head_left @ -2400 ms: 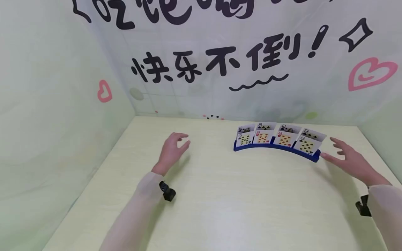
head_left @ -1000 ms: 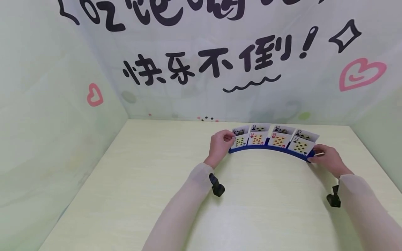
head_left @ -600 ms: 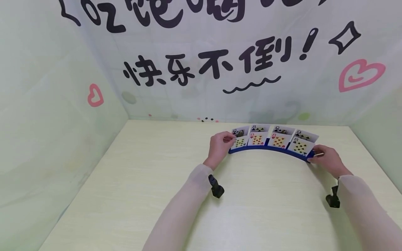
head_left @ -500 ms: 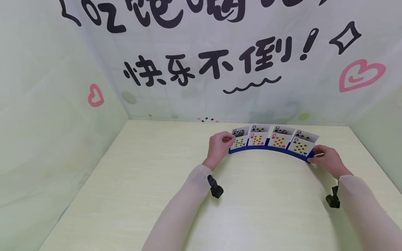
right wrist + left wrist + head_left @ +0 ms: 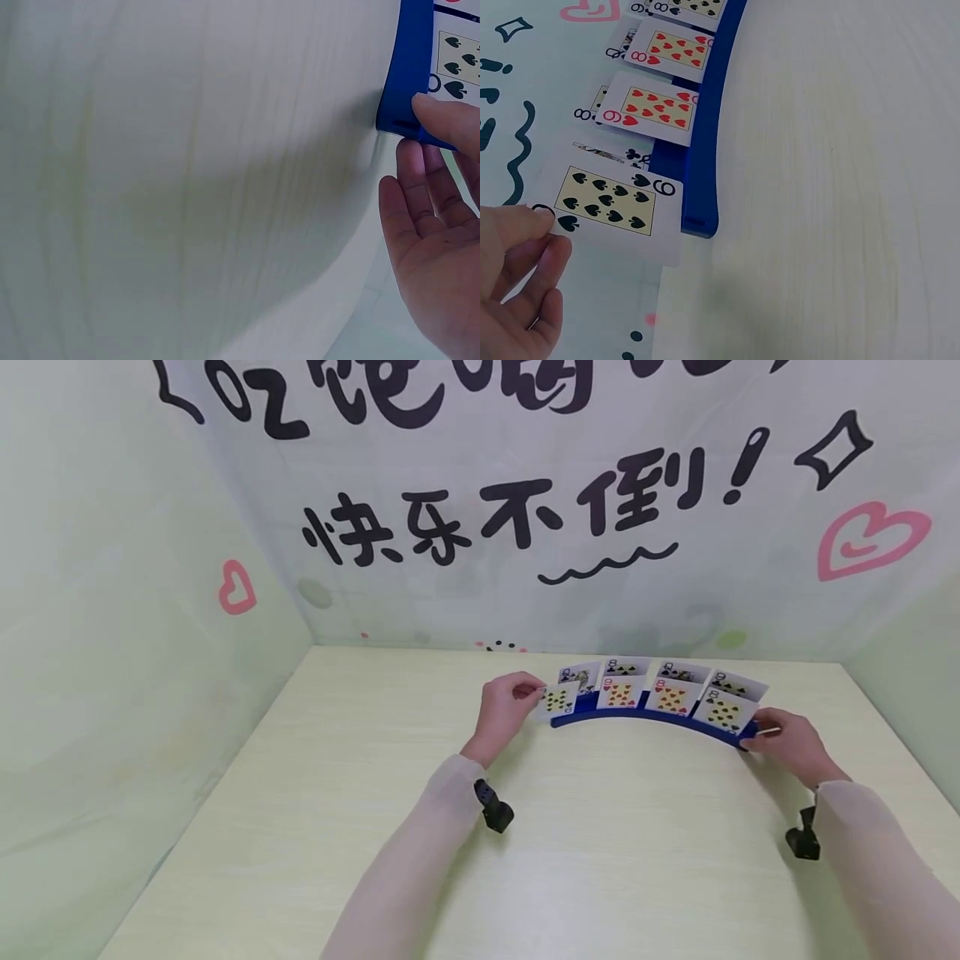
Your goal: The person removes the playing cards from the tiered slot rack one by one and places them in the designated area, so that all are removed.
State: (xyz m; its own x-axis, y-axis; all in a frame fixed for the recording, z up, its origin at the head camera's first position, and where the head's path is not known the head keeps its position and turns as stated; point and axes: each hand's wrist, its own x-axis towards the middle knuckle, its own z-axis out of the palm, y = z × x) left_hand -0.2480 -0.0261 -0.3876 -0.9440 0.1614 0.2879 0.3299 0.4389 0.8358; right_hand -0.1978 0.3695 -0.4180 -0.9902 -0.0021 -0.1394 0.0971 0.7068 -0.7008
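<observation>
My left hand (image 5: 501, 714) pinches a spade playing card (image 5: 607, 196) by its corner, between thumb and fingers. The card has left the front row and overlaps the left end of the curved blue card holder (image 5: 633, 713). Behind it a queen of clubs (image 5: 579, 674) stands in the back row. My right hand (image 5: 797, 747) grips the holder's right end, the thumb (image 5: 442, 120) on top of the blue edge. Close to that thumb stands another spade card (image 5: 724, 711).
Two heart cards (image 5: 621, 692) stay in the front row, with black-suit cards (image 5: 682, 671) behind. The pale wooden table (image 5: 600, 843) reaches back to a printed cloth (image 5: 420, 602) with large black lettering. A cloth side wall (image 5: 135, 677) runs along the left.
Both hands came in from the sides to the holder's two ends. The left hand then drew the front spade card out to the left, while the right hand stayed on its end.
</observation>
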